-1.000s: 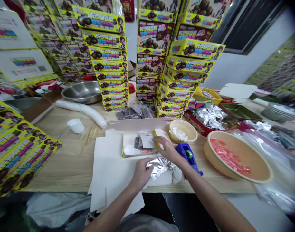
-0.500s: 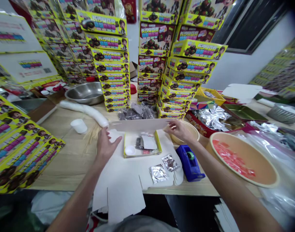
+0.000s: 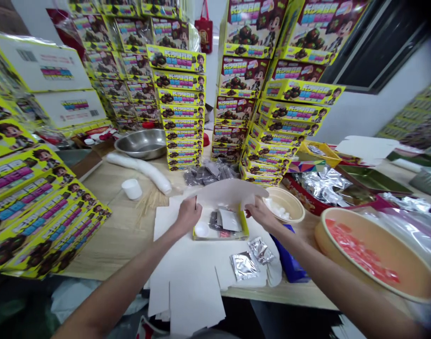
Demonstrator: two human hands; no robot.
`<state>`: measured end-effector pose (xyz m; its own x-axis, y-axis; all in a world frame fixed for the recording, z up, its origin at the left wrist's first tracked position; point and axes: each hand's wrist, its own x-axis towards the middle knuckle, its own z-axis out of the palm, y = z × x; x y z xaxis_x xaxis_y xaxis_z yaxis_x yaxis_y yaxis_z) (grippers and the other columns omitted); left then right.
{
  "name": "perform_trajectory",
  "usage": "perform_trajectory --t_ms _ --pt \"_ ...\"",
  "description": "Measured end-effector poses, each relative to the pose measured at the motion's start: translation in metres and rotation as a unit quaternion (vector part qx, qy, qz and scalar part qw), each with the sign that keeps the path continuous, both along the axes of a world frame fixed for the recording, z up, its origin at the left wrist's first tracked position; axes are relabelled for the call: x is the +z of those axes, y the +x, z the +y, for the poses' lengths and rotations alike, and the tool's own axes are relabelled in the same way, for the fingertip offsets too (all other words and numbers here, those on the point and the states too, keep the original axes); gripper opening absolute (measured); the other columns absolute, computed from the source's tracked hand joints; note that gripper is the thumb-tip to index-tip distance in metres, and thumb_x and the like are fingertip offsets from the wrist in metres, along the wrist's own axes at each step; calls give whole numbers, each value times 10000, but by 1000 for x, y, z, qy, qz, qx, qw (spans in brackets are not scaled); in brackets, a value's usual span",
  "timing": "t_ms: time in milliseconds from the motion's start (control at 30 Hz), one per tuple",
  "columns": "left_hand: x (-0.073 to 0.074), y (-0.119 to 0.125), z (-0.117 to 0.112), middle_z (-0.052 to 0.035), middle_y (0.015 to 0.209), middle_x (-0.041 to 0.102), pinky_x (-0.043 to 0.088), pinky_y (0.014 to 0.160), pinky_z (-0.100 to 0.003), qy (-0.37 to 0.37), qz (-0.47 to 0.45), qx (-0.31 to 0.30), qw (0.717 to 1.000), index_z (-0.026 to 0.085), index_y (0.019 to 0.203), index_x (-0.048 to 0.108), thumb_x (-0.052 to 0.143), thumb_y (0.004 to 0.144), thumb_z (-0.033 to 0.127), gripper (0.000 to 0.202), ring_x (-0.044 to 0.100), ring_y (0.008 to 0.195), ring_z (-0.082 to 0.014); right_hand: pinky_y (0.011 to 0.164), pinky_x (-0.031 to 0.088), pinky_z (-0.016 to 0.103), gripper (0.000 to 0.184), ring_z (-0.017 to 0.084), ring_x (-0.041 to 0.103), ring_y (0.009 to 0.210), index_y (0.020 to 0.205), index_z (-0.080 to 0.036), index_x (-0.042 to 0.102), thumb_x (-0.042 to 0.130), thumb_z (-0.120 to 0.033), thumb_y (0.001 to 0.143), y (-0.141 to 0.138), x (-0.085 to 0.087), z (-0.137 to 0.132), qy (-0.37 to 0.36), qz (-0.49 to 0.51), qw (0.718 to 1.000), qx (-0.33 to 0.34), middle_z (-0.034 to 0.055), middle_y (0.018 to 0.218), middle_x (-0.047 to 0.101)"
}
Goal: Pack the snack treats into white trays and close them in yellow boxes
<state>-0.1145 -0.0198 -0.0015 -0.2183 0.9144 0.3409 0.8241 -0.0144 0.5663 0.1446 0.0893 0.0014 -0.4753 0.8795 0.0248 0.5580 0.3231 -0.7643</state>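
Card flap up now, L hand, R hand at edges.

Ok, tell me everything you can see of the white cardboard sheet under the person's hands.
The flat white cardboard blank is matte and die-cut with slits and flaps. It lies on the pale wooden table, its near end overhanging the edge. A long curved panel, apparently part of it, stands raised, held by the left hand and right hand. A yellow-edged open tray and two silver foil sachets rest on it.

Wooden table | steel bowl | white plastic cup | flat white card | peach basin
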Motion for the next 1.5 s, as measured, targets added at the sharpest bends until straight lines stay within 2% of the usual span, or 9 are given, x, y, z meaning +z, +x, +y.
perform_trajectory --t_ms 100,367,500,700,900,1100,1233,1333,1500 --pt "-22 13 -18 -97 934 650 441 800 -323 -3 -26 11 1000 136 1111 560 379 785 122 374 603 835 -219 644 521 327 248 196 603 695 947 -168 552 421 -204 741 3 -23 -26 48 46 998 -7 52 790 621" --pt "-64 -7 -70 -174 1387 360 332 1053 -406 -37 -68 -197 977 139 1357 362 692 638 318 811 348 1287 -292 919 458 424 566 288 520 1062 1169 -217 506 640 -486 689 28 -63 -79 51 78 991 98 119 1080 568" --pt "-43 -17 -62 -152 1419 359 336 1057 -386 -17 -164 -197 966 147 1310 429 670 699 346 687 374 1285 -275 1001 385 443 732 292 478 1138 1240 -187 440 707 -511 642 24 -45 -73 57 100 985 129 125 1164 525" --pt "5 -25 -42 -50 847 652 475 663 -264 -81 -346 -122 927 135 871 614 647 713 445 349 602 799 -203 831 480 390 562 244 575 940 1136 -178 484 713 -425 686 3 -24 -46 17 147 984 100 83 1030 595" --pt "-17 -7 -45 -34 832 661 490 687 -289 -4 -517 -79 852 135 920 549 755 602 361 441 619 743 -189 776 488 332 546 206 585 903 1130 -171 478 688 -433 700 -2 -26 -37 -74 218 964 130 87 1050 601" --pt "-29 -10 -43 -36 831 678 507 675 -301 -2 -532 -61 845 127 897 559 793 557 305 449 632 710 -192 667 449 284 195 165 550 735 870 -179 596 536 -353 805 7 53 -22 146 17 982 121 48 830 599" --pt "-27 -9 -44 -39 805 675 515 653 -305 -5 -524 -50 850 117 907 559 793 546 318 475 639 726 -213 498 404 231 124 129 528 511 691 -182 528 449 -221 778 -9 89 -20 34 -76 978 191 -14 577 547" --pt "-25 -7 -44 -34 775 671 520 651 -311 -6 -522 -50 852 117 915 562 794 531 337 500 641 748 -229 458 392 204 85 121 552 485 696 -186 481 472 -232 767 -16 90 -23 -27 -64 981 183 -28 553 553" --pt "-22 -4 -46 -34 795 669 523 656 -311 9 -520 -38 853 128 878 560 787 549 347 456 638 734 -217 438 335 198 134 110 529 454 650 -202 413 476 -211 768 -13 77 -31 68 -101 980 157 -36 520 536"
